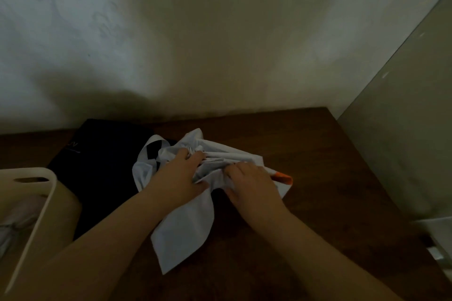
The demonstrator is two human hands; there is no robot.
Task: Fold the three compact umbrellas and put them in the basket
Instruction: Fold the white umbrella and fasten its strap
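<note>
A white compact umbrella [186, 222] with black markings and an orange end [283, 176] lies crumpled on the brown table [318, 154]. My left hand [181, 173] grips its bunched fabric near the middle. My right hand [252, 183] grips the folds just to the right, beside the orange end. A dark umbrella [102, 168] lies flat to the left, partly under the white one. The cream basket [36, 203] stands at the lower left, with a pale folded umbrella [17, 220] inside.
A pale wall [220, 44] rises right behind the table. A grey-green panel [403, 129] stands along the table's right edge. A pale object [435, 239] sits at the lower right, too dim to identify.
</note>
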